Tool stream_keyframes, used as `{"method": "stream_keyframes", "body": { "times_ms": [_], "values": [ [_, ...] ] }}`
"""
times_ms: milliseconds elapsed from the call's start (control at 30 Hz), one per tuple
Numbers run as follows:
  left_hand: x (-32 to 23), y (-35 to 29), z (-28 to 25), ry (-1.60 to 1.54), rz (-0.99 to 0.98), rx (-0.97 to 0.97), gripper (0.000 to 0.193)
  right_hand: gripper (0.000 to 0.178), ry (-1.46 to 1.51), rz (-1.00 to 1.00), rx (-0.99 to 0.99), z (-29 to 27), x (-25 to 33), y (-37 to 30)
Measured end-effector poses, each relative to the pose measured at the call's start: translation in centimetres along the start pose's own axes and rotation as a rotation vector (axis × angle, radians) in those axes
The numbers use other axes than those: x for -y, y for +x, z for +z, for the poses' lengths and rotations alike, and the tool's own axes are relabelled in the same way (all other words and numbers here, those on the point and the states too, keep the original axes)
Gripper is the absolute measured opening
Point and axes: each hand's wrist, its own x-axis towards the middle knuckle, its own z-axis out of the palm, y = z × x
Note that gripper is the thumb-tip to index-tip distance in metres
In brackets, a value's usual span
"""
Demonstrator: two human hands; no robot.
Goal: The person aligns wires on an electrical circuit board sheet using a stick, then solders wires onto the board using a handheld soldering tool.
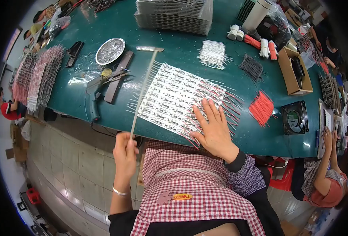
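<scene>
My left hand [125,155] is closed round the lower end of a long-handled T-shaped tool [144,90]. Its pale handle runs up along the left edge of a white circuit board panel [164,98], and its narrow crosspiece lies past the panel's far corner. The panel is tilted on the table, with rows of small dark parts and thin wires sticking out on its left side. With fingers spread, my right hand [213,129] presses flat on the panel's right part, over red and black wires [231,108]. Those wires splay beyond the right edge.
On the green table [174,41], a soldering iron [95,104], a grey bar [118,78] and a metal bowl [110,51] lie left. Bundles of white [213,54], black [252,67] and red wires [261,109] and a fan [295,117] lie right. A co-worker [327,185] sits at right.
</scene>
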Motion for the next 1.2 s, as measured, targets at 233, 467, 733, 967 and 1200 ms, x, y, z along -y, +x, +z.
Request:
{"method": "stream_keyframes", "body": {
  "times_ms": [233, 467, 733, 967, 1200],
  "values": [
    [6.4, -10.8, -4.8, -0.073, -0.136, -0.052, 0.016, 0.061, 0.090, -0.066, -0.113, -4.6, 1.0, 0.9],
    [8.7, -13.8, -3.4, 0.072, -0.123, -0.092, 0.028, 0.069, -0.060, -0.115, -0.091, -1.2, 1.6, 5.6],
    [9.2, -12.8, -3.3, 0.200, -0.081, -0.046, 0.030, 0.075, -0.058, -0.078, -0.009, 2.4, 1.7, 4.8],
    [6.4, -11.3, -3.0, 0.233, -0.066, 0.023, 0.031, 0.075, -0.062, -0.080, 0.007, 2.4, 1.5, 4.9],
    [3.4, -8.4, -0.4, 0.340, 0.008, -0.005, 0.031, 0.081, -0.067, -0.094, -0.021, 2.5, 1.5, 4.7]
  ]
}}
